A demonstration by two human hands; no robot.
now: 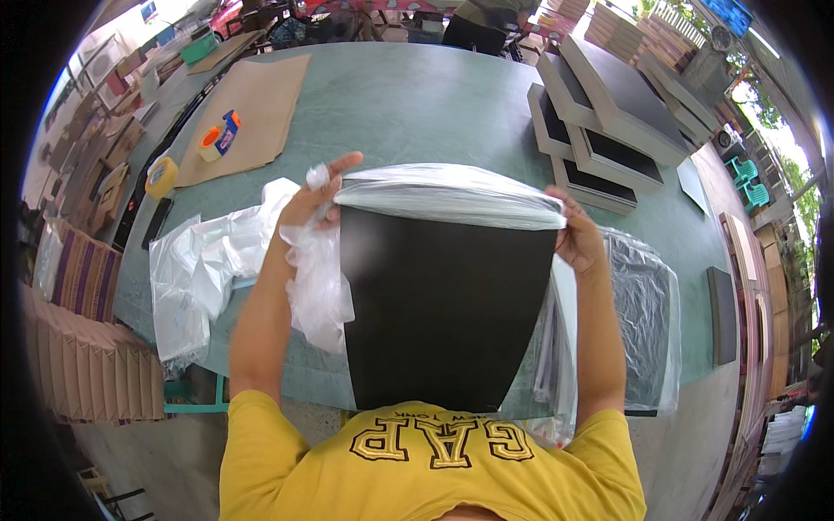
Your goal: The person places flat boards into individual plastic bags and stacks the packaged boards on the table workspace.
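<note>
Plastic wrap (452, 195) stretches between our two hands across the top edge of a black board (443, 313), which we hold upright in front of our chest, its lower edge down near our yellow shirt (426, 469). Our left hand (314, 201) has its grip clamped on the wrap at the board's upper left corner, fingers bunching the film, with one finger stretched out above the edge; a loose tail of clear plastic (317, 286) hangs down from that grip along the forearm. Our right hand (578, 236) has its grip closed over the wrap at the opposite corner (the fingertips are tucked behind the board, so we see mostly the back of the hand).

Left of the left grip, crumpled clear plastic bags (204, 269) lie on the green tabletop (417, 104). Farther out beyond that grip rest a sheet of brown paper (252, 108), a tape dispenser (219, 137) on it, and a roll of yellowish tape (162, 176) just off its edge. Below and to the right of the right grip lies another dark panel in plastic (643, 313). Beyond the right grip, well apart from it, grey frames with black panels (608, 113) are stacked on the tabletop.
</note>
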